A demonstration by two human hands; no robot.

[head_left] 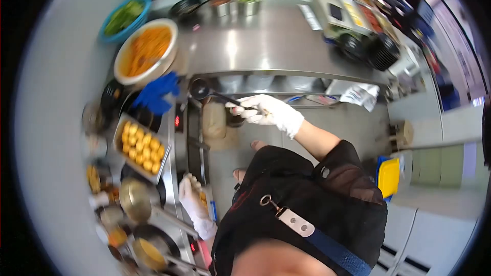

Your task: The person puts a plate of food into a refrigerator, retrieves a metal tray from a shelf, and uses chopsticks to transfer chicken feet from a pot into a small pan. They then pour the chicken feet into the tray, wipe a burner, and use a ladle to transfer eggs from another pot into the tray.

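My right hand (266,112), in a white glove, is closed around the handle of a black ladle (200,89). The ladle's round bowl points left, beside the corner of the steel counter. My left hand (190,194), also gloved, is at the front edge of the stove, low in the view. Its fingers are partly hidden, and I cannot make out whether they hold anything. Just right of it shows a small patch of yellowish food (203,198). Beyond that hand, a metal tray (162,166) holds several golden round pieces.
Pans (153,235) and a steel pot (135,199) crowd the stove at left. A blue cloth or glove (157,93) lies near a white bowl (121,64) of shredded orange food. Behind are a blue basin (105,28) of greens and the steel counter (276,36).
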